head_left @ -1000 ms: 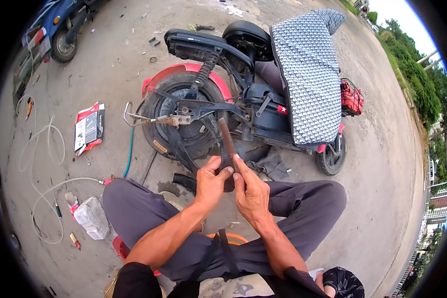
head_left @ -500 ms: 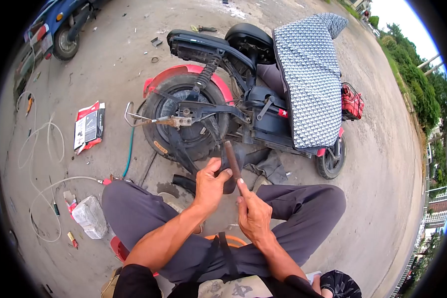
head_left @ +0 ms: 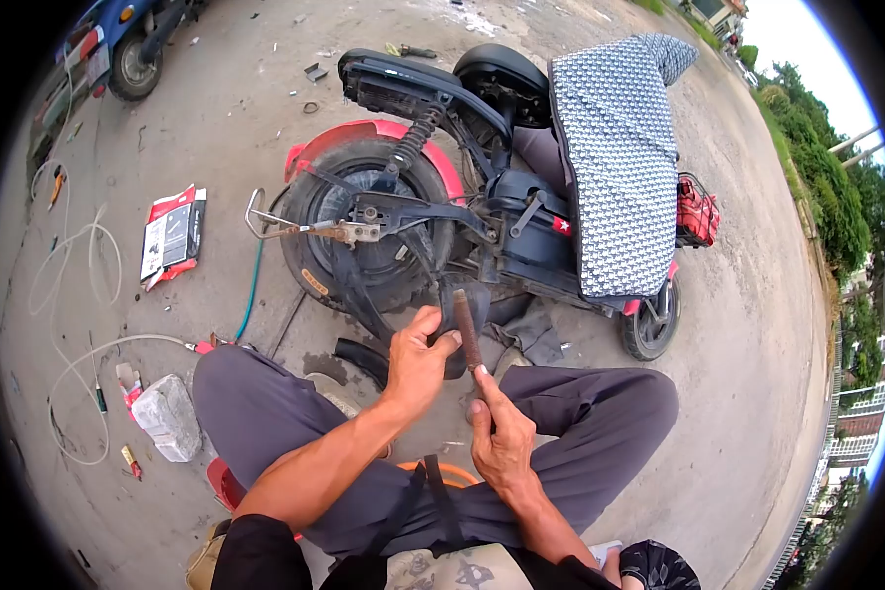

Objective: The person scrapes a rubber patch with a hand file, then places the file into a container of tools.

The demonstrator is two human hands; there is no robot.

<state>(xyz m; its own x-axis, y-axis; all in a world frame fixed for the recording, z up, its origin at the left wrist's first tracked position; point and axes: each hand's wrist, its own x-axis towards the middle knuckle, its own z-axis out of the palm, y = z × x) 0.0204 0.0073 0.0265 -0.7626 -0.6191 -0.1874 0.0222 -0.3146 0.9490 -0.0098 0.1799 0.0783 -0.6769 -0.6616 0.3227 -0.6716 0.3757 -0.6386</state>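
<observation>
My left hand is closed on a black rubber inner tube, its thumb pressing on the near side. Part of the tube sticks out to the left, below the wheel. In my right hand is a rusty brown file, gripped at its lower end with the index finger laid along it. The file points up and lies over the tube, close to my left thumb; whether they touch is hard to see. Beyond both hands, the scooter's rear wheel has its tyre partly off the rim.
The scooter lies on its side, with a patterned cover over its front. To the left are a red-and-white packet, a pale stone block, an air hose and a screwdriver. Another vehicle stands at the far left.
The file has shifted slightly down and toward me over the tube, along with my right hand. My left hand keeps its hold on the tube. The whole view has tilted a little.
</observation>
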